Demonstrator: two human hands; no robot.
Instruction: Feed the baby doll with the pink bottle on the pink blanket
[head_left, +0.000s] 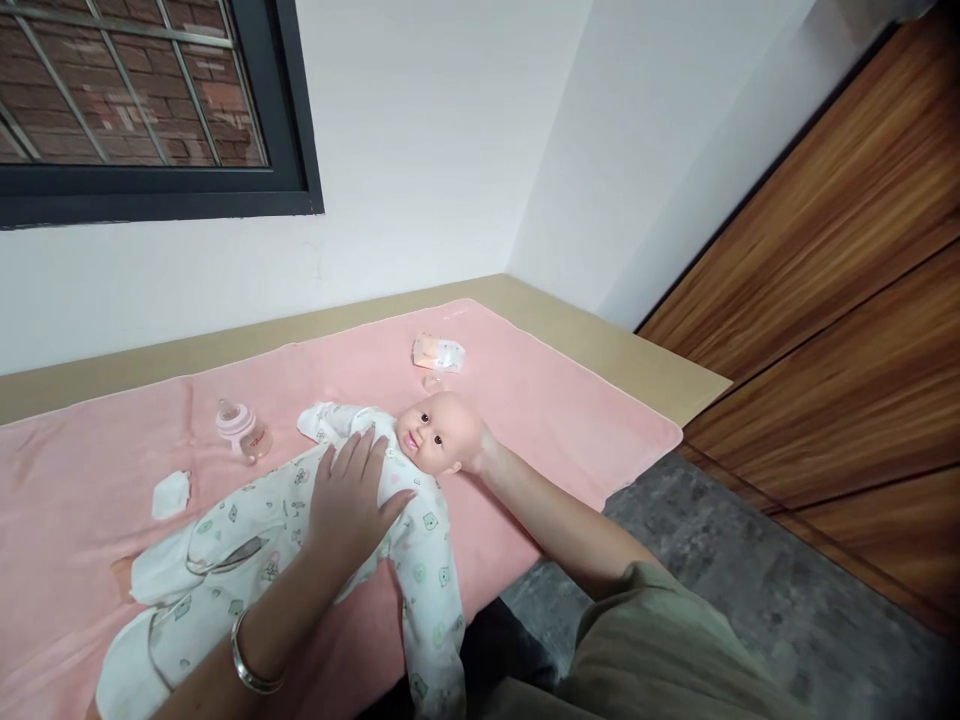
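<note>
Doll [435,432] (smooth plastic head) in soft romper [300,520]

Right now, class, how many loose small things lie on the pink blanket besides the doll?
3: a baby bottle left of the doll's shoulder, a small white pad farther left, and a small packet beyond the doll's head. The doll may hide others.

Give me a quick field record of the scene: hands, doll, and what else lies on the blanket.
left hand: flat on the doll's chest, bracelet on wrist
right hand: under the back of the doll's head, mostly hidden
doll: on its back, in a white printed sleepsuit
blanket: pink, spread over the table
bottle: beside the doll, far side
white pad: near the bottle
small packet: beyond the head
</note>
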